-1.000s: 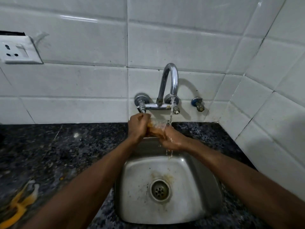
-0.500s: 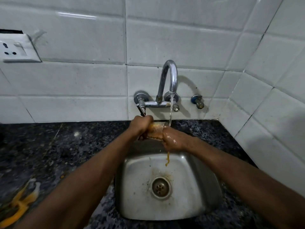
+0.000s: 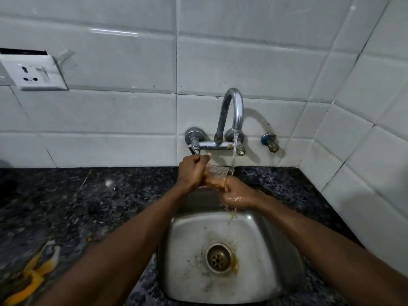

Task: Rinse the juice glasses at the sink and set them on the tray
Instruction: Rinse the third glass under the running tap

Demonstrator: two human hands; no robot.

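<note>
The juice glass (image 3: 217, 174) is held tilted on its side over the back edge of the sink (image 3: 181, 250), its mouth under the water stream (image 3: 234, 151) from the tap (image 3: 231, 111). The left grip (image 3: 192, 173) curls round its base end, and the wet right grip (image 3: 238, 193) clasps its mouth end. An orange peel (image 3: 33, 274) lies on the dark desk (image 3: 88, 206) at the left.

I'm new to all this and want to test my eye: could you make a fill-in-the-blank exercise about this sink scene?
1. The left hand and right hand hold a ____ under the running tap.
2. The steel sink has a round ____ in its floor.
3. The yellow peel lies on the counter, ____ of the sink.
Missing: glass; drain; left.
</note>
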